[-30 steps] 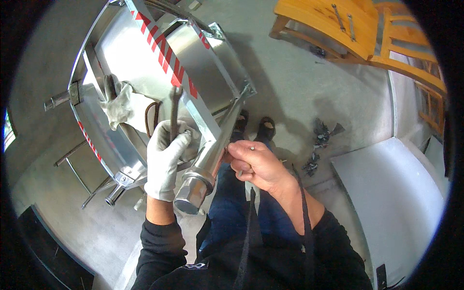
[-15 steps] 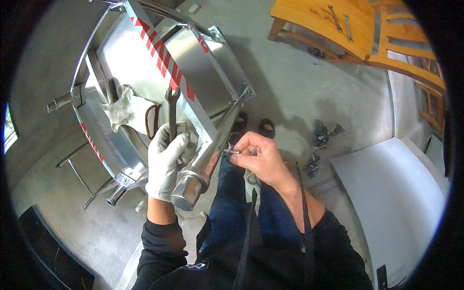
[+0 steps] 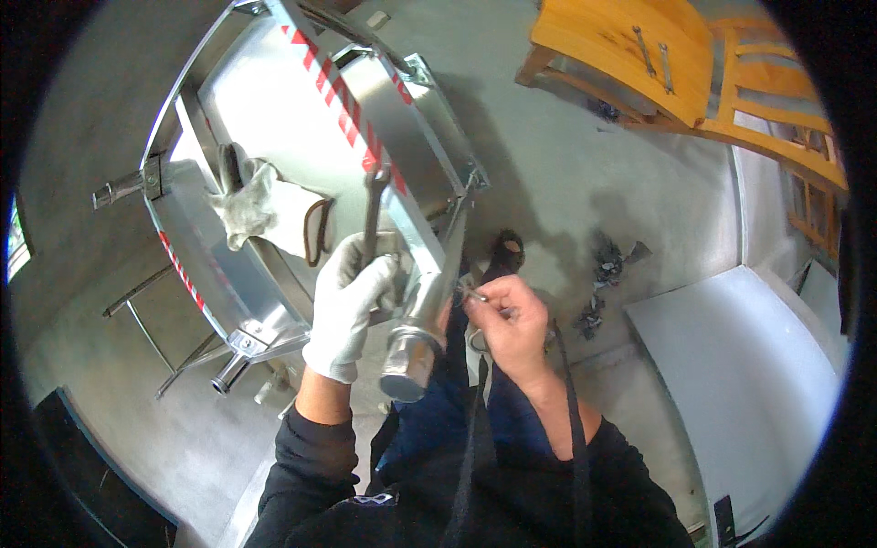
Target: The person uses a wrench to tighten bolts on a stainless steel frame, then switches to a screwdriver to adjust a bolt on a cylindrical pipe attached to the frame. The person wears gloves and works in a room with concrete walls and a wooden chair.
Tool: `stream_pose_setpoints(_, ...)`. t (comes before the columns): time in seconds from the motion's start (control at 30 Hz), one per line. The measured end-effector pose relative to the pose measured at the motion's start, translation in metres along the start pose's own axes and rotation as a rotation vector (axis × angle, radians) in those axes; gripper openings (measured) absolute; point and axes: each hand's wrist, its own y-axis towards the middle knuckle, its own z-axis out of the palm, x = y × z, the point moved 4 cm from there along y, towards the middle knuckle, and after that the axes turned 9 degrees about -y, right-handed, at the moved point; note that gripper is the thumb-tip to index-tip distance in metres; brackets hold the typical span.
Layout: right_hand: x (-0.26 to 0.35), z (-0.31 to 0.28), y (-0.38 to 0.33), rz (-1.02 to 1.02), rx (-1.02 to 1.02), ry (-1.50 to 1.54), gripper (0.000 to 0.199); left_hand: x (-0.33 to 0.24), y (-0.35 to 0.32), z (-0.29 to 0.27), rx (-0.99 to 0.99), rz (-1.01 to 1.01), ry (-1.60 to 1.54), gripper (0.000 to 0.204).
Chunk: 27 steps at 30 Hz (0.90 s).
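My left hand [image 3: 352,306], in a white work glove, is closed around an open-ended wrench [image 3: 373,215] whose jaw points away from me. It rests against the near corner of a metal frame with silver panels [image 3: 274,100] and red-and-white striped tape. From that corner a round metal leg [image 3: 426,310] juts toward me, ending in a faceted cap [image 3: 408,363]. Bare, my right hand [image 3: 513,329] pinches a small metal piece [image 3: 472,293] at the leg's right side; its exact kind is too small to tell. A loose white glove [image 3: 269,215] lies on the panel.
Two wrenches [image 3: 654,59] lie on a wooden bench [image 3: 594,41] at the far right, beside a wooden chair [image 3: 776,100]. A pale board [image 3: 740,365] is at the right. Dark debris [image 3: 598,292] lies on the floor. Straps hang before my torso.
The frame's near corner and both hands have shifted rightward in view. My left hand still holds the wrench, and my right hand still pinches the small piece beside the leg.
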Motion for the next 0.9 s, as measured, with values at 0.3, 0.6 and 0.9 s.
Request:
stream_pose_setpoints(0.3,0.0,0.001,-0.015,0.052,-0.149,0.007,0.009,-0.002,0.005,-0.002,0.138,-0.098,-0.108,0.031)
stream_pose_setpoints(0.6,-0.033,-0.012,-0.012,0.399,0.06,0.563,0.007,-0.002,0.009,-0.006,0.209,-0.148,-0.114,0.031)
stream_pose_setpoints(0.9,-0.001,-0.02,-0.017,0.207,-0.029,-0.156,0.011,-0.013,0.003,-0.013,0.269,-0.179,-0.182,0.03)
